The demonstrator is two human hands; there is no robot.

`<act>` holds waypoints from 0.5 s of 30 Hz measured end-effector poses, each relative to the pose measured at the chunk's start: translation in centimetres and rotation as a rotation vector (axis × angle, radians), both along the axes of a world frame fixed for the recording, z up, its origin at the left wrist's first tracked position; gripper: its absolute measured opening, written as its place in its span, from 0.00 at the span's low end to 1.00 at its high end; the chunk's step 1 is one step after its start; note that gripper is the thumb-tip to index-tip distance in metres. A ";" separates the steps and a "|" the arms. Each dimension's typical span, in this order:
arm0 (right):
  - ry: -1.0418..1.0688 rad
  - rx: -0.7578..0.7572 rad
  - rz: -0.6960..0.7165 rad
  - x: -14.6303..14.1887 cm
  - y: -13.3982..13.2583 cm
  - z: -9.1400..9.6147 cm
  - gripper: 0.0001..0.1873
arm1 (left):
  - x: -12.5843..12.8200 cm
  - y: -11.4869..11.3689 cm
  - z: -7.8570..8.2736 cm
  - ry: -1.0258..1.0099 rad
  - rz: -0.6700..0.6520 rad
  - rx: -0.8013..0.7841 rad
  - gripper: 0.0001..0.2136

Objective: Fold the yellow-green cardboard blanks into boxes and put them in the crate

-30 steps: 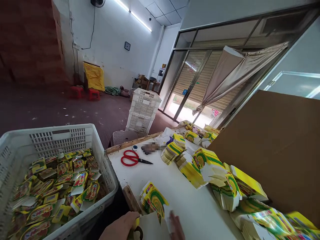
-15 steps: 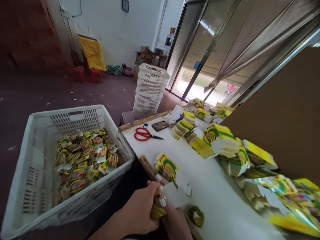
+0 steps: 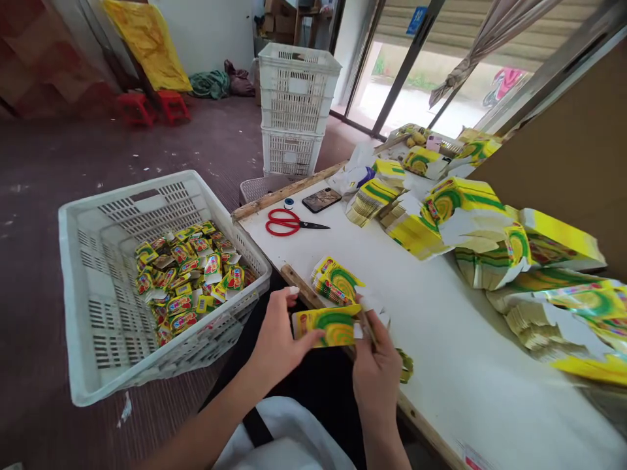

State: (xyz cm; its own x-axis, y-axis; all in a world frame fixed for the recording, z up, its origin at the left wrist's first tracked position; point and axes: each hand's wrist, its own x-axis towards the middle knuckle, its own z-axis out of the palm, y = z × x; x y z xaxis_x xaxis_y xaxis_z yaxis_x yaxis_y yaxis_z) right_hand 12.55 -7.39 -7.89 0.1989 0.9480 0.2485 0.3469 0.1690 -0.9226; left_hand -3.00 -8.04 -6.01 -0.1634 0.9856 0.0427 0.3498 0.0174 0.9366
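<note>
Both my hands hold one flat yellow and green carton blank (image 3: pixel 327 325) just in front of the table's near edge. My left hand (image 3: pixel 280 337) grips its left end with thumb on top. My right hand (image 3: pixel 375 365) pinches its right end, fingers closed. A small stack of the same blanks (image 3: pixel 337 282) lies on the white table (image 3: pixel 441 339) right behind my hands. To my left stands a white plastic crate (image 3: pixel 93 261) holding several folded yellow boxes (image 3: pixel 189 277).
Large piles of carton blanks (image 3: pixel 465 222) line the table's right side against a brown cardboard sheet (image 3: pixel 573 143). Red scissors (image 3: pixel 288 223) and a phone (image 3: pixel 322 200) lie at the table's far end. Stacked white crates (image 3: pixel 294 111) stand beyond on the floor.
The camera has tilted down. My hands have come up from the table edge and now hold a carton blank flat between them.
</note>
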 end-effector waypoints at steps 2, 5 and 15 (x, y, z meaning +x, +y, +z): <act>-0.044 0.012 -0.063 0.4 0.3 0.1 0.25 | -0.1 0.3 0.2 -0.227 0.004 -0.164 0.20; -0.217 0.158 0.161 0.4 0.0 -0.1 0.32 | -0.2 0.9 0.6 -0.522 0.002 -0.197 0.17; -0.300 0.163 0.497 2.4 0.5 0.3 0.22 | -0.3 1.8 2.2 -0.686 0.114 -0.165 0.22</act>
State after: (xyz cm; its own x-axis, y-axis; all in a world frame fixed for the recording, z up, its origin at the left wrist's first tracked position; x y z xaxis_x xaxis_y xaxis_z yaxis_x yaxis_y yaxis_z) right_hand 14.99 -6.93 -7.54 -0.3599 0.8542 0.3753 0.4308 0.5089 -0.7453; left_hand -3.31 -6.28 -3.85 -0.2027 0.9454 -0.2552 -0.3298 0.1794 0.9268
